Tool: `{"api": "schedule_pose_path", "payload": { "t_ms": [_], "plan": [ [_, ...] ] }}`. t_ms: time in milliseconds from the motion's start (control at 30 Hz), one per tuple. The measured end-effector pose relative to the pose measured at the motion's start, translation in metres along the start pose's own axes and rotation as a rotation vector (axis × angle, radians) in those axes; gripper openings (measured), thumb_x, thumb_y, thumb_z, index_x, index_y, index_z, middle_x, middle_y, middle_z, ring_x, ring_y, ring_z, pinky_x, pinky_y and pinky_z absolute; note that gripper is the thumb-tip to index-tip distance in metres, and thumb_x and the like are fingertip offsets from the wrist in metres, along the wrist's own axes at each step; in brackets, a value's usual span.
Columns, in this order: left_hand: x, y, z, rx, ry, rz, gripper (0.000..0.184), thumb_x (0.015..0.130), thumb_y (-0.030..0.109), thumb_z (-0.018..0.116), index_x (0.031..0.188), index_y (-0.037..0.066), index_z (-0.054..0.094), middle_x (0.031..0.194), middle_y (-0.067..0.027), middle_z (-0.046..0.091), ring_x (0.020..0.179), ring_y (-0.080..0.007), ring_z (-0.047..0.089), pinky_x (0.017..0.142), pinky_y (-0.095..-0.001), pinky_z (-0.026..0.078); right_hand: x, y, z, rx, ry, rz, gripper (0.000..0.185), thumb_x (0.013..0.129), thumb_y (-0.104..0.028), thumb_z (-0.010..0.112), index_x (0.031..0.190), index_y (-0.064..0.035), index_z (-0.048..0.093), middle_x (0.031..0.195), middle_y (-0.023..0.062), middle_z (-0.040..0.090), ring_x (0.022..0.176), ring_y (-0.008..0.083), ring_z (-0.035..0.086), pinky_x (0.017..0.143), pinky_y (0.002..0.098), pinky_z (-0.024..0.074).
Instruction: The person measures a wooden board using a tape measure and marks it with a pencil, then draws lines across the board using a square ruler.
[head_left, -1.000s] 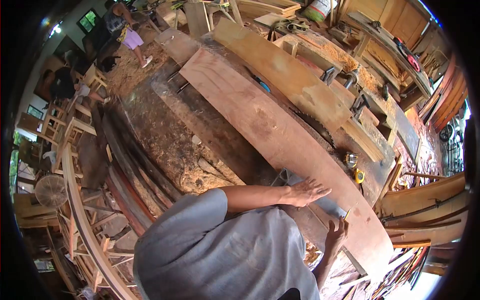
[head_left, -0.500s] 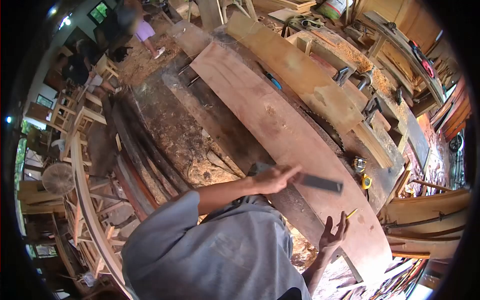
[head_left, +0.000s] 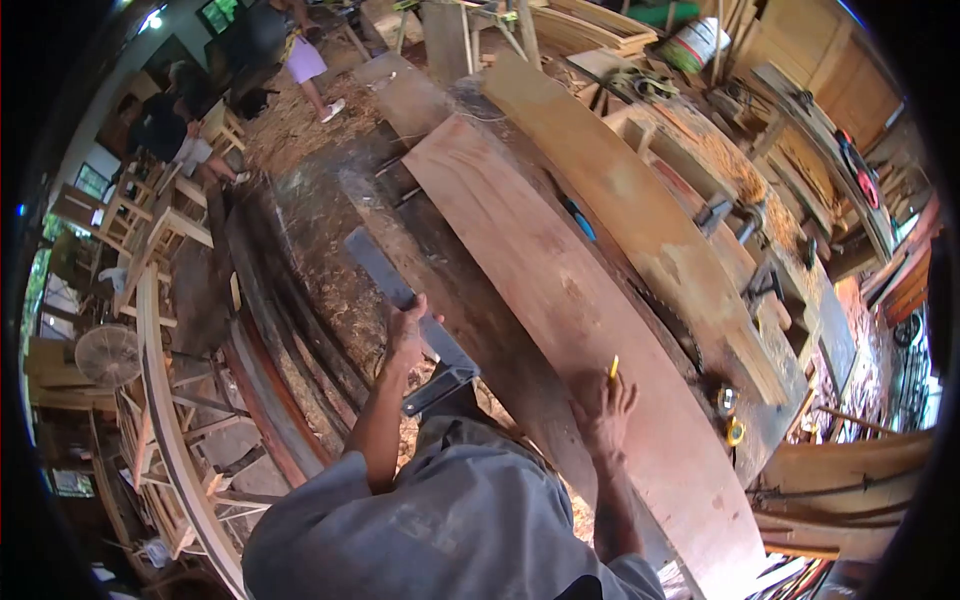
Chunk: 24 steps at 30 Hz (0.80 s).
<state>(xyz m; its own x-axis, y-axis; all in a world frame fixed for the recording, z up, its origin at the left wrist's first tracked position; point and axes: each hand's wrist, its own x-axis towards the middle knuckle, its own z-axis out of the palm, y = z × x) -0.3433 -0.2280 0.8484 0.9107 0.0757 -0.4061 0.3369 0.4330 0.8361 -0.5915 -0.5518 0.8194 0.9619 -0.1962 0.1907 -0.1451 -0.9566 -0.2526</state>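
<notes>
My left hand (head_left: pixel 405 338) is closed around the long blade of a dark carpenter's square (head_left: pixel 372 262), held above the left edge of the bench by my body. The short arm of the square points back toward my clothes. My right hand (head_left: pixel 603 420) rests on a long reddish-brown wooden board (head_left: pixel 520 235), with a yellow pencil (head_left: pixel 614 367) held upright between its fingers. The board lies lengthwise across the workbench and tapers toward its near end.
A yellowish board (head_left: pixel 600 175) lies parallel on the right, with a blue-handled tool (head_left: pixel 580 222) between the boards. A yellow tape measure (head_left: pixel 735 431) sits by the right edge. Dark curved timbers (head_left: pixel 290 310) stand left. Other people (head_left: pixel 305 62) are at the back left.
My left hand has swung the square leftward, off the board. My right hand, with the pencil, has moved up and left onto the board. The view has shifted slightly.
</notes>
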Motion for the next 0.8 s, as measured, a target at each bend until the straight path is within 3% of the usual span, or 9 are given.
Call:
{"api": "schedule_pose_path", "payload": {
  "t_ms": [67,100,167,200,300,467,600,700,800],
  "plan": [
    [0.023,0.047,0.010,0.226,0.057,0.143,0.061,0.094,0.007,0.070,0.141,0.001,0.031,0.096,-0.0109,0.055,0.077,-0.0208,0.061,0.064,-0.0363,0.061,0.015,0.001,-0.006,0.099,-0.072,0.019,0.094,0.072,-0.027,0.089,0.149,0.0004,0.043,0.148,0.0233,0.043,0.143,0.0387,0.036,0.123,0.0600,0.0187],
    [0.050,0.060,0.003,0.250,-0.047,0.317,0.086,0.094,0.005,0.068,0.154,0.004,0.007,0.097,-0.0111,0.056,0.070,-0.0190,0.060,0.057,-0.0323,0.059,0.014,0.010,0.001,0.121,-0.073,0.012,0.095,0.071,-0.030,0.090,0.148,-0.0006,0.045,0.145,0.0236,0.045,0.140,0.0408,0.038,0.120,0.0600,0.0230],
    [0.096,0.094,-0.003,0.378,-0.053,0.378,0.092,0.093,0.005,0.069,0.157,0.004,0.003,0.097,-0.0116,0.059,0.068,-0.0189,0.061,0.056,-0.0327,0.059,0.013,0.020,0.001,0.114,0.007,-0.027,0.099,0.066,-0.038,0.093,0.148,-0.0041,0.048,0.137,0.0246,0.049,0.130,0.0455,0.044,0.110,0.0609,0.0360],
    [0.118,0.113,-0.004,0.526,-0.076,0.436,0.098,0.092,0.005,0.071,0.159,0.005,-0.001,0.097,-0.0121,0.061,0.066,-0.0188,0.062,0.055,-0.0331,0.059,0.017,0.018,-0.002,0.103,0.000,-0.037,0.099,0.066,-0.038,0.093,0.148,-0.0041,0.048,0.137,0.0246,0.049,0.130,0.0455,0.044,0.110,0.0609,0.0360],
    [0.185,0.159,-0.004,0.731,-0.115,0.364,0.095,0.093,0.012,0.071,0.161,0.008,0.005,0.113,-0.0136,0.062,0.084,-0.0205,0.066,0.054,-0.0309,0.059,0.028,0.016,-0.008,0.126,-0.021,-0.017,0.103,0.063,-0.039,0.095,0.147,-0.0033,0.048,0.136,0.0258,0.049,0.127,0.0455,0.046,0.106,0.0604,0.0394],
    [0.266,0.201,-0.009,0.821,-0.243,0.204,0.086,0.096,0.022,0.070,0.160,0.007,0.014,0.112,-0.0167,0.066,0.081,-0.0194,0.068,0.053,-0.0330,0.057,0.094,0.004,-0.044,0.061,-0.368,0.144,0.099,0.061,-0.040,0.097,0.142,-0.0002,0.054,0.130,0.0235,0.057,0.123,0.0421,0.051,0.104,0.0547,0.0430],
    [0.317,0.219,0.005,0.867,-0.240,0.122,0.091,0.093,0.026,0.074,0.160,0.009,0.014,0.102,-0.0164,0.070,0.071,-0.0184,0.066,0.052,-0.0323,0.056,0.216,-0.027,-0.045,0.042,-0.246,0.148,0.074,0.075,-0.029,0.091,0.136,-0.0013,0.059,0.125,0.0250,0.061,0.116,0.0449,0.056,0.103,0.0528,0.0451],
    [0.358,0.210,0.005,0.796,-0.288,0.195,0.085,0.093,0.017,0.074,0.157,0.010,0.019,0.105,-0.0150,0.068,0.063,-0.0196,0.064,0.052,-0.0309,0.055,0.338,-0.058,-0.004,0.000,0.060,0.030,0.062,0.085,-0.019,0.083,0.138,-0.0013,0.058,0.135,0.0268,0.060,0.123,0.0468,0.056,0.105,0.0531,0.0471],
    [0.382,0.208,0.006,0.787,-0.323,0.226,0.078,0.091,0.014,0.077,0.150,0.009,0.026,0.109,-0.0151,0.065,0.071,-0.0176,0.065,0.050,-0.0305,0.052,0.477,-0.109,0.045,0.202,0.137,0.078,0.061,0.091,-0.032,0.079,0.141,-0.0039,0.057,0.143,0.0250,0.056,0.135,0.0402,0.052,0.110,0.0447,0.0450]
  ]
}}
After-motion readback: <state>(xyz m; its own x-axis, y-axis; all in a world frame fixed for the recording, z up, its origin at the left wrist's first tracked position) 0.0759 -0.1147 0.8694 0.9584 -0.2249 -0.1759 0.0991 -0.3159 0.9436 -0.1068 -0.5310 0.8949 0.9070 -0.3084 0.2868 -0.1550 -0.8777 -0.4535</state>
